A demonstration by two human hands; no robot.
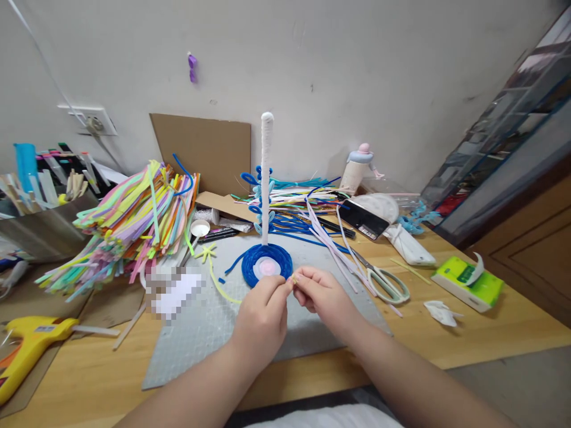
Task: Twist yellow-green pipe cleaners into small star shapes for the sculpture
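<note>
My left hand [262, 315] and my right hand [328, 297] meet at the fingertips above the grey cutting mat [196, 345]. Both are closed in a pinch on a small yellowish bit. A yellow pipe cleaner [218, 290] with a star-shaped end curves over the mat and runs behind my left hand; the pinched bit looks like part of it. Just beyond my fingers lies a coiled blue disc [248, 261] with a white and pink round [267, 268] on it. A white wrapped stick [266, 178] rises upright there, with blue loops along its left side.
A big bundle of coloured pipe cleaners [134, 208] lies left, near a yellow glue gun [33, 339]. Scissors [386, 285], a phone [363, 219], a green tissue pack [468, 282] and a bottle [357, 169] are on the right. Cardboard [205, 148] leans on the wall.
</note>
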